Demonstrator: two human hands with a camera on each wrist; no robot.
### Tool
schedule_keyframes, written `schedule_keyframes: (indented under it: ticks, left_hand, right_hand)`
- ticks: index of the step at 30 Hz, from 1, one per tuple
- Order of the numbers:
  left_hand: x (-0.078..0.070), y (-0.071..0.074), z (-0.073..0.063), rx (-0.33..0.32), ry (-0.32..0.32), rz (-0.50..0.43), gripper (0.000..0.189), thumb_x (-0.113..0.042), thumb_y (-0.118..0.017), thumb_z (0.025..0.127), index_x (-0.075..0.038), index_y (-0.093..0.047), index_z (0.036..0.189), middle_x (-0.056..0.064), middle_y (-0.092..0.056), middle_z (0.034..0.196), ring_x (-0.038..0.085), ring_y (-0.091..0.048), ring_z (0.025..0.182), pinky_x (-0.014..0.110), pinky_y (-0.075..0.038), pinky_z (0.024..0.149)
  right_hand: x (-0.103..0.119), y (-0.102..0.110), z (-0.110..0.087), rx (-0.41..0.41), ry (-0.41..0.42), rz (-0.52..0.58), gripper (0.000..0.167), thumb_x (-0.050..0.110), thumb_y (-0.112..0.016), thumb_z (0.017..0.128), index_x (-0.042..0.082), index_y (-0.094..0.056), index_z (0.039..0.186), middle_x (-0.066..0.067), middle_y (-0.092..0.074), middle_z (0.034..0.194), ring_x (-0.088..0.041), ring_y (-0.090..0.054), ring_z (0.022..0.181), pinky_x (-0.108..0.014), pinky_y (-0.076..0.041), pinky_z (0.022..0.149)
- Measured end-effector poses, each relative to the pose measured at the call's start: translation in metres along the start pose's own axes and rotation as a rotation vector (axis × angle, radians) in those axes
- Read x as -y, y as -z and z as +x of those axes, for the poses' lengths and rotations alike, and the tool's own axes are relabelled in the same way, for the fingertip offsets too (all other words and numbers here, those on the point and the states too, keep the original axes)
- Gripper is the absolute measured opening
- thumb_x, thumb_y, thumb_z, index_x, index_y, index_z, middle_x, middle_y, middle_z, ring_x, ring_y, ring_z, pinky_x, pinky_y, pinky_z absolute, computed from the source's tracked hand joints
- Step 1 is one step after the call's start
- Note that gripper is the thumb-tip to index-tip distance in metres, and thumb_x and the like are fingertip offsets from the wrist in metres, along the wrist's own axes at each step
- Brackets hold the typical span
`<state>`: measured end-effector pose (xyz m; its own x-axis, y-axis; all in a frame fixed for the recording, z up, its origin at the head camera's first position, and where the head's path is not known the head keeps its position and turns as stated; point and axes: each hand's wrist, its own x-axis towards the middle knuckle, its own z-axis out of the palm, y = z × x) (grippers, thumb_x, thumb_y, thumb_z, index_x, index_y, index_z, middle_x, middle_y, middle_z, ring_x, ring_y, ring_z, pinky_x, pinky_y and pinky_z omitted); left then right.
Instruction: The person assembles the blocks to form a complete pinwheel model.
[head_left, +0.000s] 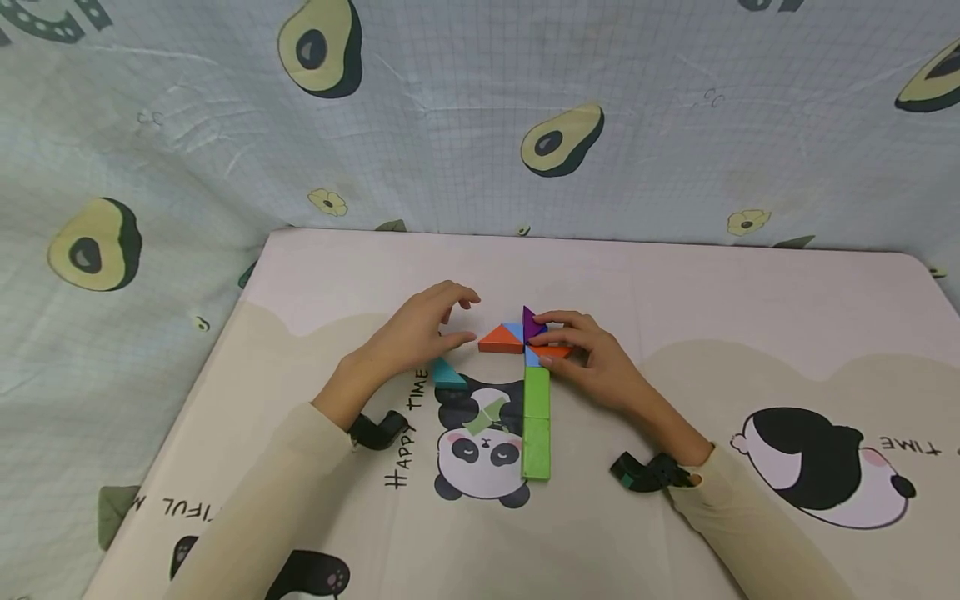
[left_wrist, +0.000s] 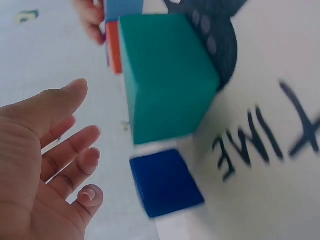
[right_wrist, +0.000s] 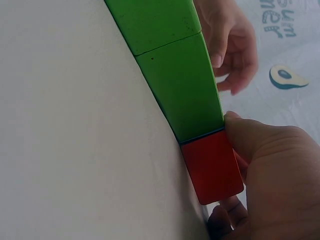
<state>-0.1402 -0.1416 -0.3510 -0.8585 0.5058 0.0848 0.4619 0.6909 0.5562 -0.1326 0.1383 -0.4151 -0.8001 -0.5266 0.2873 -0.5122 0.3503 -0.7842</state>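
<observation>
My left hand [head_left: 423, 329] hovers with relaxed, slightly bent fingers and nothing in its grasp, left of an orange-red triangular block [head_left: 501, 342]. Below it lies a teal triangular block [head_left: 449, 375]; a dark blue block [left_wrist: 166, 183] beside that one shows in the left wrist view. My right hand [head_left: 592, 354] has its fingertips on a purple triangular block [head_left: 528, 321] and its thumb at the near side of a second orange-red block [right_wrist: 212, 167], pinching the pair. Light blue pieces [head_left: 532, 357] sit among them. Two green blocks [head_left: 536, 392] run from there toward me.
The blocks lie on a pale table cover [head_left: 637, 533] printed with pandas [head_left: 480, 462] and lettering. An avocado-patterned cloth [head_left: 450, 167] rises behind the table's far edge. Black wrist devices [head_left: 651, 472] are strapped to both wrists.
</observation>
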Motion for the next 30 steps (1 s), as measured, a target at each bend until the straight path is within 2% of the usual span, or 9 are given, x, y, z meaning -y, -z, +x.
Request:
schedule_keyframes:
  ticks: [7, 11, 15, 19, 23, 30]
  left_hand:
    - [0.013, 0.007, -0.023, -0.106, 0.043, -0.021, 0.041, -0.014, -0.074, 0.085, -0.002, -0.059, 0.121, 0.013, -0.06, 0.106, 0.024, -0.048, 0.078, 0.032, -0.039, 0.066]
    - [0.017, 0.006, -0.035, -0.137, 0.07, -0.026, 0.036, -0.014, -0.074, 0.084, -0.003, -0.062, 0.116, 0.01, -0.058, 0.101, 0.022, -0.047, 0.077, 0.031, -0.038, 0.065]
    - [0.023, 0.003, -0.045, -0.159, 0.087, -0.033, 0.034, -0.011, -0.075, 0.084, -0.004, -0.063, 0.115, 0.009, -0.054, 0.102, 0.021, -0.046, 0.079, 0.032, -0.038, 0.066]
    - [0.028, -0.001, -0.047, -0.184, 0.12, -0.032, 0.035, -0.009, -0.075, 0.083, -0.003, -0.062, 0.116, 0.011, -0.055, 0.103, 0.022, -0.046, 0.079, 0.033, -0.038, 0.067]
    - [0.032, -0.004, -0.048, -0.198, 0.142, -0.025, 0.036, -0.009, -0.074, 0.084, -0.002, -0.061, 0.116, 0.01, -0.055, 0.095, 0.02, -0.045, 0.075, 0.032, -0.038, 0.064]
    - [0.038, -0.008, -0.044, -0.159, 0.159, -0.032, 0.032, -0.007, -0.071, 0.086, -0.002, -0.06, 0.116, 0.004, -0.054, 0.08, 0.019, -0.046, 0.072, 0.032, -0.04, 0.064]
  right_hand:
    - [-0.001, -0.002, -0.002, 0.005, -0.014, 0.006, 0.025, 0.012, -0.07, 0.088, 0.014, -0.071, 0.113, 0.0, -0.05, 0.136, -0.02, -0.037, 0.13, -0.043, -0.036, 0.098]
    - [-0.001, -0.001, -0.001, 0.007, 0.0, -0.006, 0.025, 0.017, -0.069, 0.089, 0.019, -0.071, 0.114, 0.006, -0.049, 0.136, -0.017, -0.037, 0.13, -0.042, -0.036, 0.099]
    - [-0.001, 0.001, -0.001, 0.002, 0.011, -0.016, 0.025, 0.017, -0.069, 0.09, 0.019, -0.071, 0.115, 0.005, -0.049, 0.136, -0.017, -0.037, 0.13, -0.043, -0.036, 0.1]
    - [-0.001, 0.001, -0.002, -0.002, 0.006, -0.013, 0.026, 0.017, -0.069, 0.089, 0.018, -0.071, 0.115, 0.005, -0.05, 0.135, -0.017, -0.037, 0.13, -0.043, -0.036, 0.1]
    - [-0.002, 0.001, -0.001, -0.002, -0.001, 0.0, 0.026, 0.015, -0.07, 0.088, 0.018, -0.071, 0.114, 0.005, -0.05, 0.135, -0.017, -0.038, 0.129, -0.043, -0.035, 0.1]
    - [0.008, 0.0, -0.001, -0.004, -0.025, -0.001, 0.026, 0.005, -0.07, 0.086, 0.008, -0.07, 0.112, -0.008, -0.051, 0.135, -0.026, -0.037, 0.13, -0.047, -0.033, 0.102]
